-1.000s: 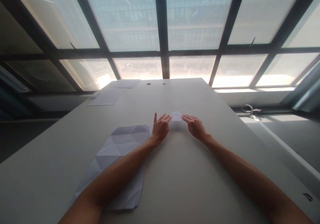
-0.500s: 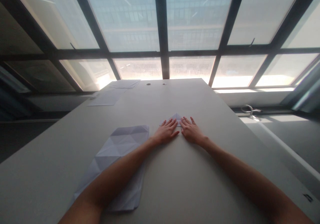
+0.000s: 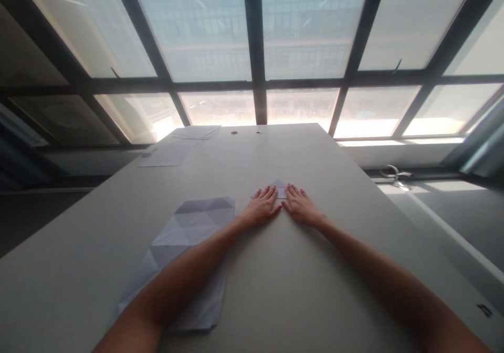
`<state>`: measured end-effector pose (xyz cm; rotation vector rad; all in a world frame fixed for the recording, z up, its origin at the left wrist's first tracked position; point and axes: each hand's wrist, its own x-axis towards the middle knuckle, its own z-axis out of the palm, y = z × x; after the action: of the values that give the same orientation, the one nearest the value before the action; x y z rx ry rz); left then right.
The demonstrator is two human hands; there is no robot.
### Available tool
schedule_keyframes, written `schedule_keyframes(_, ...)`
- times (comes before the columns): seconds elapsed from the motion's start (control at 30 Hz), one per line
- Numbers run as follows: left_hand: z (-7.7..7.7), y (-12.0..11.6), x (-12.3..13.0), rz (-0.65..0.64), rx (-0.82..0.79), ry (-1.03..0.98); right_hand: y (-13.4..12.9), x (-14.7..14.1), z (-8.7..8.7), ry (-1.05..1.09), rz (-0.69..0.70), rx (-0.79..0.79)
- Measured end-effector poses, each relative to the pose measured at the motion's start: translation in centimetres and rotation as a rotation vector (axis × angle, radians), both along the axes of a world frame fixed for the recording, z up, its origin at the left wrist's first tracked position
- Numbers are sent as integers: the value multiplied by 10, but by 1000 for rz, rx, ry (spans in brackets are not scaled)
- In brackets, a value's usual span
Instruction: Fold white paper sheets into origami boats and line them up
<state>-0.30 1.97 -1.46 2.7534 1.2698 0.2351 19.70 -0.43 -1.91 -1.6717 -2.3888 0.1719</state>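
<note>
A small folded piece of white paper (image 3: 281,191) lies on the white table, its pointed top facing away from me. My left hand (image 3: 262,206) rests flat over its left part, fingers stretched out. Over the right part lies my right hand (image 3: 300,205), also flat with the fingers extended. A strip of the paper shows between the two hands; the rest is covered. Under my left forearm is a larger creased sheet of paper (image 3: 205,216) with triangular fold marks, partly hidden by the arm.
Flat sheets of paper (image 3: 167,153) lie at the table's far left. Two small round things (image 3: 233,132) sit near the far edge of the table (image 3: 283,148). Large windows stand beyond it. A white cable (image 3: 389,173) is on the right, past the table's side.
My right hand has shifted slightly, its fingers now closer together and its thumb nearer my left thumb. The left hand has hardly moved, and the paper stays in place.
</note>
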Motion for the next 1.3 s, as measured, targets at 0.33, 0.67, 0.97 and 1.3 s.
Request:
schedule_keyframes(0.33, -4, -1, 0, 233, 28, -20, 8, 5, -8, 17, -195, -9)
schedule_keyframes(0.67, -5, 5, -6, 321, 51, -110, 7, 8, -4, 73, -209, 55)
schedule_keyframes(0.97, 5, 7, -8, 277, 83, -252, 9, 11, -7, 119, -170, 79)
schedule_keyframes(1.3, 9, 10, -9, 168, 26, -478, 7, 11, -3, 150, -167, 91)
